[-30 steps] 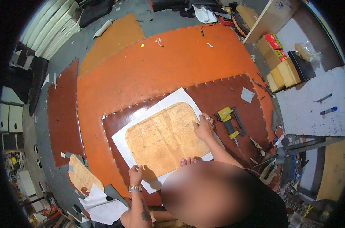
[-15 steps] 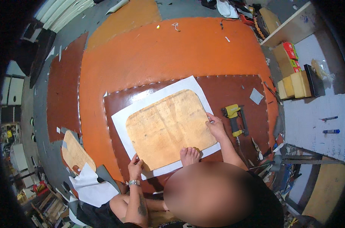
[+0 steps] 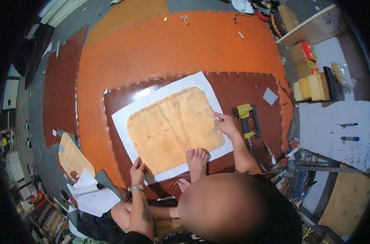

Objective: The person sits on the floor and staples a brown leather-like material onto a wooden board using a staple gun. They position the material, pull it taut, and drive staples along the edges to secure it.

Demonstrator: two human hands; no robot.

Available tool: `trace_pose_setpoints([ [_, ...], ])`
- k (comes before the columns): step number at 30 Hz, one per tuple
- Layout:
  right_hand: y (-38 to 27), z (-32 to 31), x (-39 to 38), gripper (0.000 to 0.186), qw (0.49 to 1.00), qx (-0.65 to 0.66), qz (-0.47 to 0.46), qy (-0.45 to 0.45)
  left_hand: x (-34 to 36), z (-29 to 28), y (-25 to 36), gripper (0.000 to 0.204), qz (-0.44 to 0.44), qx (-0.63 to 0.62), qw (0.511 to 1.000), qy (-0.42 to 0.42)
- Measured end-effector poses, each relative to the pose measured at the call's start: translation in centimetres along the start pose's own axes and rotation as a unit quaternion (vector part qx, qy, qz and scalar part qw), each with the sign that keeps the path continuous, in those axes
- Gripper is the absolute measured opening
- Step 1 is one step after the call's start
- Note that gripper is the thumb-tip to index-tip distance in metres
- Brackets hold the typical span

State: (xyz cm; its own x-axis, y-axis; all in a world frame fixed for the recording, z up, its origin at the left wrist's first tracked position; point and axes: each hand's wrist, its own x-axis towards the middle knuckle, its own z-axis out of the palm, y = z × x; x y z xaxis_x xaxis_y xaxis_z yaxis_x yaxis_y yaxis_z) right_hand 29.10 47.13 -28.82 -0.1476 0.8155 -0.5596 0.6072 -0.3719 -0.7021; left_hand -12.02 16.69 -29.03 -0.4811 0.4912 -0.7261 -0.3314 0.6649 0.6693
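Note:
A tan board with rounded corners (image 3: 170, 126) lies on a larger white sheet (image 3: 130, 116), over a dark red leather-like panel (image 3: 256, 87). At the lower left edge of the sheet my left hand (image 3: 138, 173) has fingers closed on the edge. My right hand (image 3: 226, 124) grips the right edge, beside the board. Whether each hand also holds the board is hard to tell. A bare foot (image 3: 197, 162) rests on the board's lower edge. A yellow-black staple gun (image 3: 247, 120) lies right of my right hand.
An orange panel (image 3: 172, 44) spreads beyond the red one. A second tan board (image 3: 70, 152) and white scraps (image 3: 91, 191) lie at the left. Foam blocks (image 3: 311, 87), small boxes (image 3: 303, 59) and markers (image 3: 350, 138) sit on the right, beside scattered tools (image 3: 272, 156).
The sheet and board have shifted up and slightly left in the picture, along with the surroundings. The foot has come further onto the board's lower edge, and a second foot now shows.

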Motion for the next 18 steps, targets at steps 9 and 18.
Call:
trace_pose_setpoints([
  [9,-1.6,-1.7,-0.8,0.052,0.997,0.034,0.020,-0.070,0.5,-0.5,-0.1,0.051,-0.023,0.016,1.000,-0.004],
  [18,-0.1,-1.2,0.3,0.055,0.998,0.023,-0.011,-0.065,-0.6,0.3,0.8,0.046,-0.028,0.009,0.999,0.014],
])
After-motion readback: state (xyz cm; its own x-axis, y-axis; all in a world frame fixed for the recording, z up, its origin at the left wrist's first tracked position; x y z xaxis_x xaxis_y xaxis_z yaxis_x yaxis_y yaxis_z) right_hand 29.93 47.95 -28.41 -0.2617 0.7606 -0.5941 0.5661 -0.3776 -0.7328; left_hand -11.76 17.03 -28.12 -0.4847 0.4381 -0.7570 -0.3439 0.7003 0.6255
